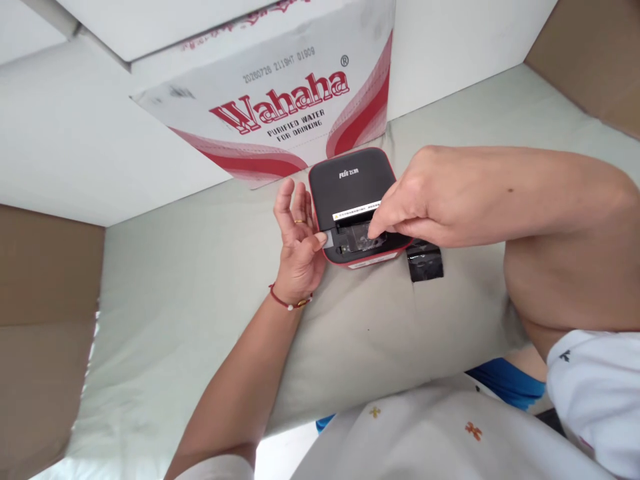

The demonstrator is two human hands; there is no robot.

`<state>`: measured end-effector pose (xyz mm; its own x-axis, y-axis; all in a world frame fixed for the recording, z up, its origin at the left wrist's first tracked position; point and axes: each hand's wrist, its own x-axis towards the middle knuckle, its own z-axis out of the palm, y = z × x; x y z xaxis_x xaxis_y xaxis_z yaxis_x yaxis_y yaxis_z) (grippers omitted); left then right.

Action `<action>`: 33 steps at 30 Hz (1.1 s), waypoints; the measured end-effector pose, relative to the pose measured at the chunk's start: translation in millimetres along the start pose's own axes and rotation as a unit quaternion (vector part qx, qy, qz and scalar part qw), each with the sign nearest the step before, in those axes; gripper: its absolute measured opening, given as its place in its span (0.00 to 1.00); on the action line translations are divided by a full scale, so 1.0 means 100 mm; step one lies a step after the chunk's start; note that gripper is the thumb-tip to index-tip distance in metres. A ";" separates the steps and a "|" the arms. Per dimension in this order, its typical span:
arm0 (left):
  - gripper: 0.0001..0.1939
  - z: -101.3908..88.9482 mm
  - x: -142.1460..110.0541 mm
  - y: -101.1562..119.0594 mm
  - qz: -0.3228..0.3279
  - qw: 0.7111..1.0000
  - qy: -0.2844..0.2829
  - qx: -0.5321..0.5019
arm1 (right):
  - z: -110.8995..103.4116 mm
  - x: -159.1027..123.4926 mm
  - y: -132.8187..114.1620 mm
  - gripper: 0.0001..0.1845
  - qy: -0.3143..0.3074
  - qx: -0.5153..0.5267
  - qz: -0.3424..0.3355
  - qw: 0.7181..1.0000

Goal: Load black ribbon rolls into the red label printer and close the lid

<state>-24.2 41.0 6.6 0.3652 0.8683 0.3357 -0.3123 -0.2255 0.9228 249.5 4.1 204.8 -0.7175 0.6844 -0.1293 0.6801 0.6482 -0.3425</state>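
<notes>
A small black printer (353,183) with red trim and a white logo lies on the pale cloth-covered surface. At its left side is my left hand (300,257), thumb pressed on a grey tab (329,239), the other fingers raised along the edge. My right hand (413,203) reaches over from the right with fingers closed, fingertips down at the dark glossy panel (357,238) below the slot. What they pinch, if anything, is hidden. A white strip with a warning mark (350,213) runs above the slot. A shiny black piece (425,263) lies beside the printer's right corner.
A Wahaha water carton (280,100) stands right behind the printer. White boxes (75,133) form a wall at the back. Brown cardboard (45,320) rises at the left and more cardboard (595,60) at the back right. The padded surface's front edge is near my body.
</notes>
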 end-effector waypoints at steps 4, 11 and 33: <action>0.54 -0.02 -0.01 -0.04 -0.004 1.000 -0.003 0.001 | -0.04 -0.05 -0.04 0.21 -0.034 0.013 -0.016 0.999; 0.47 0.03 0.00 -0.12 -0.018 0.999 -0.024 -0.041 | 0.09 0.07 -0.01 0.18 0.050 0.021 0.026 0.998; 0.46 0.04 0.02 -0.18 -0.023 0.998 -0.025 -0.054 | 0.54 0.65 0.31 0.13 0.090 -0.056 0.226 0.968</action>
<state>-14.4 45.0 -8.7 0.4237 0.8531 0.3045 -0.3863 -0.1339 0.9126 215.7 51.2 134.9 -0.3127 0.9469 -0.0751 0.9375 0.2950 -0.1848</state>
